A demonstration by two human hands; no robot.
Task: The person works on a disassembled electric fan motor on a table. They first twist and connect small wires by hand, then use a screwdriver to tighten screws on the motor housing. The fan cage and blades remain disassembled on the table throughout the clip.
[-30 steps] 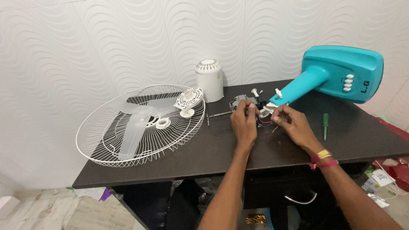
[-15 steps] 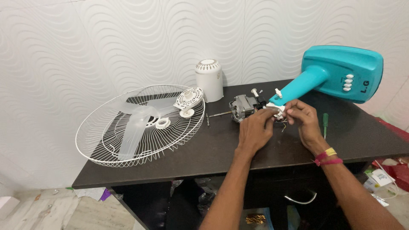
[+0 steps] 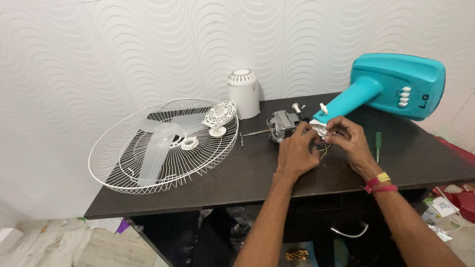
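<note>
Both my hands meet at the white end of the teal fan stand (image 3: 391, 86), which lies on its side on the dark table (image 3: 237, 178). My left hand (image 3: 296, 152) and my right hand (image 3: 349, 141) pinch a small white part with thin wires (image 3: 319, 129) between them. The grey fan motor (image 3: 283, 124) with its shaft pointing left sits just behind my left hand. Exactly what each finger grips is hidden by the hands.
A white wire fan guard (image 3: 163, 143) holding clear blades and small white fittings lies on the left, overhanging the table's edge. A white motor cover (image 3: 243, 92) stands by the wall. A green-handled screwdriver (image 3: 378, 143) lies right of my right hand. Clutter sits on the floor at right.
My hands have shifted right, off the motor and onto the white end of the teal stand. The motor now shows uncovered behind my left hand.
</note>
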